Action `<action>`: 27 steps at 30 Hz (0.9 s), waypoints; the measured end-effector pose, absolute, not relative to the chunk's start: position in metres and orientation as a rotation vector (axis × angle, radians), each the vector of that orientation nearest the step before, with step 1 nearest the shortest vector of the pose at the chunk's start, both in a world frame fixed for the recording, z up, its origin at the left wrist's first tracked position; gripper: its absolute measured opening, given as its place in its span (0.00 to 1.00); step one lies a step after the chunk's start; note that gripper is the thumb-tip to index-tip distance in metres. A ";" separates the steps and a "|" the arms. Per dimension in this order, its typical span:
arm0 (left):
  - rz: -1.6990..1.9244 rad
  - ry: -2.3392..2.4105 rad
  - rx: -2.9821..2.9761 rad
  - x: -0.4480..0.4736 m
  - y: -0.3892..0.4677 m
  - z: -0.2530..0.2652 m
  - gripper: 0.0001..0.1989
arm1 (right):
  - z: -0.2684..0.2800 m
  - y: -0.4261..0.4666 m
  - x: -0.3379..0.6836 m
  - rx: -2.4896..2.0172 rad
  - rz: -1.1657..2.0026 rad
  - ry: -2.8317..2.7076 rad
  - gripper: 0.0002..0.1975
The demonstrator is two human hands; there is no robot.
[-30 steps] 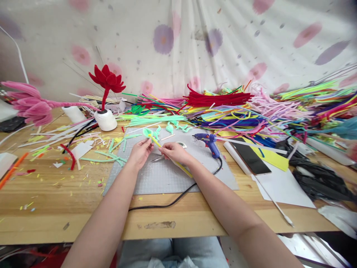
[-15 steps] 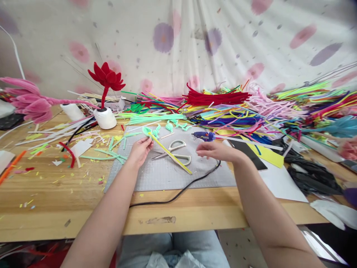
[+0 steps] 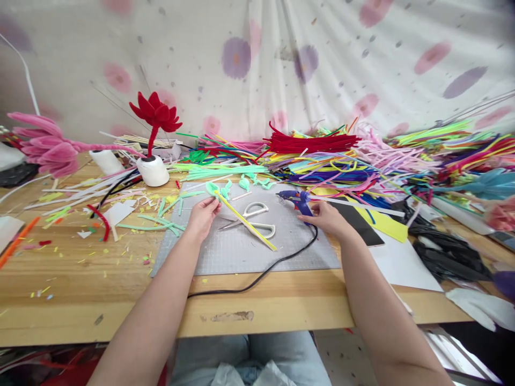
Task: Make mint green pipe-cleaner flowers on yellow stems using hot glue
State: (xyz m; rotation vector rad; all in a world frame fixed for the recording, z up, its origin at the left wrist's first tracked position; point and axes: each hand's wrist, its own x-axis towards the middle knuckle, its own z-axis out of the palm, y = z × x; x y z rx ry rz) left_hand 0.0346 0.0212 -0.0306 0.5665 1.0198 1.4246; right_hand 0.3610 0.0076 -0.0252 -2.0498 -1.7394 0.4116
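- Our right hand [image 3: 326, 217] is nearer the glue gun [image 3: 296, 198]; its body lies at 10 o'clock from the knuckles, handle at the fingertips. Fingers curl there; we can't tell if they're closed on it.
- Gun's long axis runs 9 to 3, nozzle at 9, toward our left hand [image 3: 201, 219].
- Left pinches the yellow strip [image 3: 246, 221] near its upper end, beside the green loop [image 3: 209, 188]; strip runs off to 4 o'clock, across the scissors [image 3: 257, 212].
- Room: we see bare mat [image 3: 225, 254] between scissors and gun. Black cord [image 3: 241, 291] at 7 from right hand, phone [image 3: 364, 230] at 3, just beside the wrist.
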 end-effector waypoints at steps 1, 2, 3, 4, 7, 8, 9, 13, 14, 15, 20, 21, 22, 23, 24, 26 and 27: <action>1.429 1.026 0.568 0.034 0.022 -0.031 0.04 | -0.024 0.007 0.363 -2.138 0.350 -1.714 0.30; 1.431 1.034 0.574 0.034 0.022 -0.032 0.04 | -0.024 0.007 0.365 -2.191 0.305 -1.696 0.31; 1.431 1.044 0.584 0.034 0.023 -0.034 0.03 | -0.023 0.007 0.367 -2.199 0.305 -1.685 0.32; 1.430 1.054 0.598 0.034 0.023 -0.035 0.03 | -0.024 0.008 0.368 -2.174 0.323 -1.680 0.32; 1.437 1.081 0.628 0.035 0.024 -0.036 0.03 | -0.029 0.014 0.363 -1.982 0.514 -1.683 0.28; 1.439 1.089 0.627 0.035 0.024 -0.037 0.03 | -0.032 0.016 0.360 -1.907 0.598 -1.684 0.27; 1.439 1.097 0.622 0.035 0.024 -0.037 0.03 | -0.035 0.018 0.357 -1.854 0.663 -1.677 0.25; 1.421 1.136 0.603 0.036 0.024 -0.038 0.03 | -0.044 0.023 0.343 -1.824 0.730 -1.498 0.23; 1.418 1.145 0.603 0.036 0.024 -0.038 0.03 | -0.043 0.023 0.339 -1.786 0.744 -1.410 0.21; 1.418 1.149 0.606 0.036 0.024 -0.039 0.03 | -0.041 0.022 0.335 -1.706 0.773 -1.322 0.20; 1.407 1.107 0.623 0.036 0.025 -0.043 0.03 | -0.016 0.019 0.296 -1.200 1.138 -1.175 0.15; 1.397 1.102 0.619 0.037 0.025 -0.043 0.03 | -0.010 0.018 0.286 -1.148 1.248 -1.203 0.14; 1.387 1.100 0.610 0.037 0.024 -0.043 0.03 | -0.005 0.018 0.274 -1.098 1.353 -1.228 0.14; 1.379 1.099 0.599 0.037 0.024 -0.042 0.03 | -0.002 0.018 0.263 -1.038 1.470 -1.244 0.14; 1.373 1.097 0.587 0.038 0.024 -0.042 0.03 | 0.001 0.018 0.252 -0.970 1.584 -1.257 0.13; 1.365 1.090 0.565 0.038 0.023 -0.040 0.03 | 0.003 0.019 0.233 -0.887 1.771 -1.319 0.14; 1.365 1.085 0.555 0.038 0.023 -0.039 0.03 | 0.003 0.020 0.225 -0.877 1.825 -1.348 0.15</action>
